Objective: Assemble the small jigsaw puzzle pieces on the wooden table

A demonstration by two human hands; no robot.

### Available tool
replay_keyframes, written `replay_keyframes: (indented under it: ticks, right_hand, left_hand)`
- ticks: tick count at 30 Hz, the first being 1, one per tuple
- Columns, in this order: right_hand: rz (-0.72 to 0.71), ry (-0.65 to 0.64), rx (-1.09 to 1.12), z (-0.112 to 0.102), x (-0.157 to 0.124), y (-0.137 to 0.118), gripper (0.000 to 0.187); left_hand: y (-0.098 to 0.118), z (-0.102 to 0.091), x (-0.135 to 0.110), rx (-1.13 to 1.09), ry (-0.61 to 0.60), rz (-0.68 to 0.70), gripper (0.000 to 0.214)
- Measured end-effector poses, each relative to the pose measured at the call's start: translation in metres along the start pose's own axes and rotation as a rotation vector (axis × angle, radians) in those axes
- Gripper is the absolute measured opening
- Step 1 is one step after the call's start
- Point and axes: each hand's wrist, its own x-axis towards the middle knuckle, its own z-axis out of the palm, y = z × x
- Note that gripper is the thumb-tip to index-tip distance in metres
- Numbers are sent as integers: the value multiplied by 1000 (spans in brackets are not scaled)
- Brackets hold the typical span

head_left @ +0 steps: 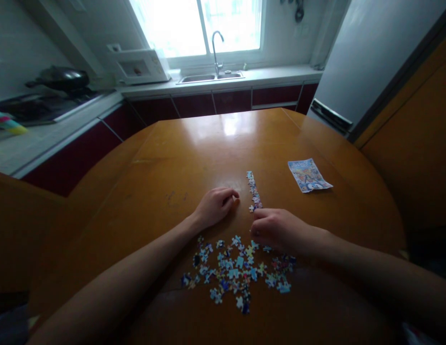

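My left hand (216, 207) rests on the wooden table with its fingers loosely curled, and nothing shows in them. Just right of it runs a narrow strip of joined jigsaw pieces (254, 189), pointing away from me. At the strip's near end is my right hand (278, 227), its fingers pinched together and pointing left. A small pale bit shows at those fingertips, seemingly a jigsaw piece mostly hidden by the hand. Many loose jigsaw pieces (233, 273), mostly light blue with some darker ones, lie scattered nearer to me, below both hands.
A creased picture sheet (309, 176) lies at the right on the table (194, 158). Beyond the table are a counter with a sink (197, 78) and tap, a white microwave (140, 66), a pan (62, 78) on the stove, and a fridge (366, 62).
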Motion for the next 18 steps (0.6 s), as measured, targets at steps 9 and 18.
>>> replay_keyframes:
  ticks: [9, 18]
  right_hand:
    - [-54, -85, -46, 0, -2, 5, 14]
    - [30, -18, 7, -17, -1, 11, 15]
  left_hand:
    - [0, 0, 1, -10, 1, 2, 25]
    - [2, -1, 1, -14, -5, 8, 25]
